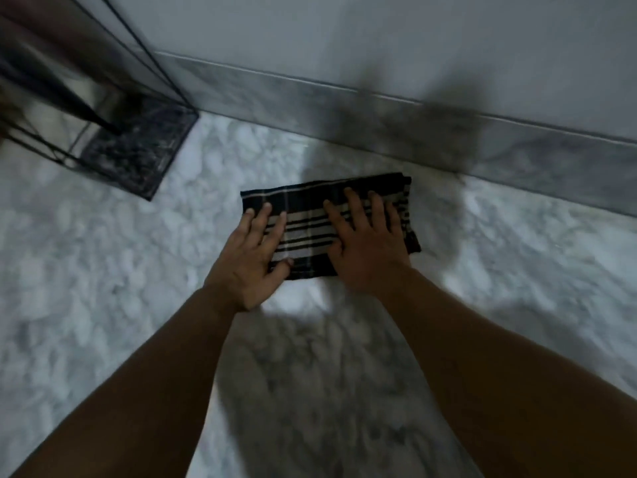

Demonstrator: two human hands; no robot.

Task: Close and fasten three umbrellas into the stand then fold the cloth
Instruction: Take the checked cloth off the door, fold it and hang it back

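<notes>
A black cloth with pale stripes [306, 215] lies folded into a flat rectangle on the marble floor near the wall. My left hand [253, 257] rests flat on its left end with fingers spread, the thumb at the cloth's near edge. My right hand [367, 243] presses flat on its right half, fingers apart. At the top left stands the wire umbrella stand [138, 157] with a dark base. A closed dark umbrella [62, 88] leans inside it, tip down; the view there is blurred.
A grey marble skirting [448, 132] runs along the wall just behind the cloth. White and grey marble floor [103, 305] spreads to both sides and toward me. My shadow falls on the wall and floor.
</notes>
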